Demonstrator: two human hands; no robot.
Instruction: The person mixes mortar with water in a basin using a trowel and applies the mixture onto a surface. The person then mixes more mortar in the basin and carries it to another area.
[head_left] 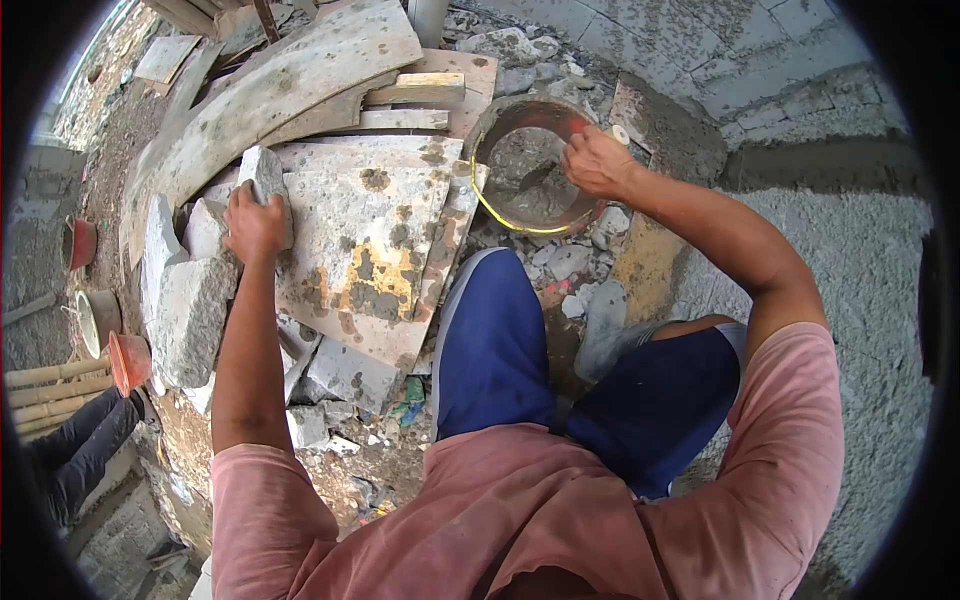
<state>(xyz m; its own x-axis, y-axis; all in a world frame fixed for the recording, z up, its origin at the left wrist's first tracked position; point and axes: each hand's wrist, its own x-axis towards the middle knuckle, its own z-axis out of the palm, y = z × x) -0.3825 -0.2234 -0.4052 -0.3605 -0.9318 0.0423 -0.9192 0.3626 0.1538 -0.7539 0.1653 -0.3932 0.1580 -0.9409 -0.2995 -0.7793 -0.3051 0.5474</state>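
My left hand (pixel 255 225) is closed around a grey piece of broken block (pixel 263 172), with more rough block pieces (pixel 195 310) beside and below it. My right hand (pixel 598 165) grips a trowel, whose pale handle end (pixel 620 133) sticks out past the fist. It is over the right side of a round bucket (pixel 487 207) with a bright yellow stretch of rim. Wet grey mortar (pixel 525 160) lies inside. The trowel's blade is mostly hidden by the hand and the mortar.
Mortar-spotted boards (pixel 360 230) lie left of the bucket, with a long curved plank (pixel 290 75) behind. Rubble (pixel 570 262) surrounds my feet. A grey block wall (pixel 800 260) stands right. Small buckets (pixel 128 362), bamboo poles (pixel 60 385) and another person's legs (pixel 85 445) are far left.
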